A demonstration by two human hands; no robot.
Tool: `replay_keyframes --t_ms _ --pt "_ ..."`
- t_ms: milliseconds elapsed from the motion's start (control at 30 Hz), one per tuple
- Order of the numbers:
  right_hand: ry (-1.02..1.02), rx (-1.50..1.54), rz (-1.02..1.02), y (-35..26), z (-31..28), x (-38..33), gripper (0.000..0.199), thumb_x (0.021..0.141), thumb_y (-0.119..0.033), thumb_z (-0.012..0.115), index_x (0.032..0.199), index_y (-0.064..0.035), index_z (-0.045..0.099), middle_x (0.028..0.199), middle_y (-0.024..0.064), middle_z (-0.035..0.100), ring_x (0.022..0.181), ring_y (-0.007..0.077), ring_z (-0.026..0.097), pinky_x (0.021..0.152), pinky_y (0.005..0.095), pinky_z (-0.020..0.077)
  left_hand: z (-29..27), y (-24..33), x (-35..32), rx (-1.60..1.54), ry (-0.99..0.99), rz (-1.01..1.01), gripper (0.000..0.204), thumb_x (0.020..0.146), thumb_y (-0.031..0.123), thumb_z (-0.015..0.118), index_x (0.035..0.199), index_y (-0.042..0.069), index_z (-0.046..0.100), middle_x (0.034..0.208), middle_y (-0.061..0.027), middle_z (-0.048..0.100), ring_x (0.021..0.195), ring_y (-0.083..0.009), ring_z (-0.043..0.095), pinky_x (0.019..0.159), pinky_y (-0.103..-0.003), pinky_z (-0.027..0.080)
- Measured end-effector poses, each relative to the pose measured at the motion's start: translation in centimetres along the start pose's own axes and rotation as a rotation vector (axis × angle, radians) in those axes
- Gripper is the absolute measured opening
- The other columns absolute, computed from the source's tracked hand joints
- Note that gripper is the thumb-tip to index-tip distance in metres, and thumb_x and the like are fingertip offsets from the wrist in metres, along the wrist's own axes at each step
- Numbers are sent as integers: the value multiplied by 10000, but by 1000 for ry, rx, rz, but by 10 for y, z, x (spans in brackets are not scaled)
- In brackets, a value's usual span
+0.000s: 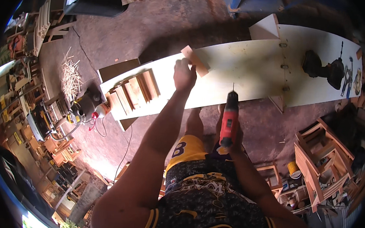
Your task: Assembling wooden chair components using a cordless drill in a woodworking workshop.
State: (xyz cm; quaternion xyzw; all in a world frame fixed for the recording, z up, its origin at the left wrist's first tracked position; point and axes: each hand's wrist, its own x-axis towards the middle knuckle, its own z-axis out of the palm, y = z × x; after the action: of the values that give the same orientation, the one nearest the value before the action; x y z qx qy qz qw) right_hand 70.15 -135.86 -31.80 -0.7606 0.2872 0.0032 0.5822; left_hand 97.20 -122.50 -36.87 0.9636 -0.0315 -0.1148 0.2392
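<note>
My left hand (184,74) reaches out over a long white board (244,71) and grips a small flat wooden piece (196,60) at the board's far edge. My right hand (228,143) holds a red cordless drill (230,119) close to my body. The drill's bit points away from me at the board's near edge. Most of my right hand is hidden behind the drill's body.
Several wooden blocks (135,91) lie stacked on the board's left end. A dark power tool (321,68) and small hand tools rest on the right end. A compressor-like machine (86,103) and a pile of thin sticks (71,76) sit left. Wooden chair frames (323,162) stand right.
</note>
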Motion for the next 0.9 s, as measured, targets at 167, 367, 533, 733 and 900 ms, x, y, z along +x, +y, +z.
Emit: replay_keyframes --t_ms 167,367,533,733,900 --pt "-172 -139 35 -7 -13 -36 290 850 -320 644 1014 -85 605 849 95 621 697 243 623 634 358 512 -29 -26 49 433 -256 680 534 796 83 685 1292 195 525 1434 -110 405 1389 -323 308 1073 -489 338" --pt "-210 189 175 -38 -42 -13 153 893 -195 581 933 -65 652 682 59 645 673 176 658 622 306 512 -54 -17 70 465 -384 477 526 801 315 735 1268 171 540 1296 -122 538 1276 -304 453 1027 -460 387" --pt "-119 -208 -69 -55 -20 50 179 839 -170 630 985 -68 645 804 108 672 756 203 669 669 325 509 -43 -2 31 222 -471 -102 686 779 513 707 1263 87 472 1202 -136 533 1103 -278 560 843 -427 520" --pt "-280 -412 -150 -100 36 130 383 745 -183 709 1105 -98 607 955 176 668 896 372 646 769 408 518 -7 -50 -5 -115 -145 -146 547 765 374 758 1130 37 530 1107 -167 585 1029 -332 594 882 -414 486" --pt "-300 -569 -345 -104 64 163 293 720 -242 730 926 -100 577 790 146 655 750 363 653 693 475 517 -7 -50 -5 -204 -247 -253 389 800 304 712 1023 24 559 920 -181 665 899 -352 655 797 -442 511"
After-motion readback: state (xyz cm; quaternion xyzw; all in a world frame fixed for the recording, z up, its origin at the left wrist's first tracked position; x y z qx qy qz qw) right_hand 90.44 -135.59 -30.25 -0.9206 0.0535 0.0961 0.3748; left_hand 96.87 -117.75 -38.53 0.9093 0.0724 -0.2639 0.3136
